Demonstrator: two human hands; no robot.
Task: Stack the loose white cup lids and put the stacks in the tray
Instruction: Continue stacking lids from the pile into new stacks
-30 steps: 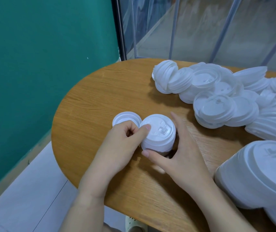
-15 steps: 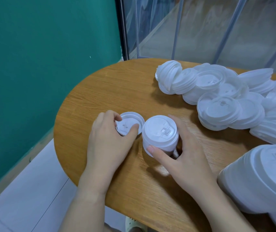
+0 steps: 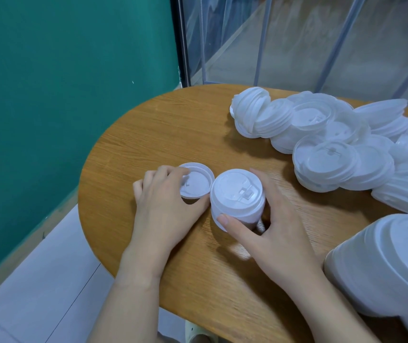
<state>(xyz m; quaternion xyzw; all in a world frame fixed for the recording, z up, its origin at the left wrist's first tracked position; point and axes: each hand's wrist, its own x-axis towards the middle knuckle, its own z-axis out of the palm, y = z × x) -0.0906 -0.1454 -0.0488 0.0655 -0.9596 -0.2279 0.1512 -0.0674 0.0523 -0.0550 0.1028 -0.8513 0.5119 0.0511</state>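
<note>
While stack [image 3: 237, 196] stands near table's [image 3: 148, 125] front-left edge, I read step as adding next lid. Right hand [image 3: 269, 233] grasps stack, thumb at its base, fingers round far side. Left hand [image 3: 163, 206] curls over single lid [image 3: 196, 180] lying just left of stack, fingertips on its rim, thumb toward stack. Loose pile [image 3: 334, 144] toward back-right edge, untouched. Tray: I can't pick one out. Next move, I judge: lift lid, seat it squarely on stack top.
</note>
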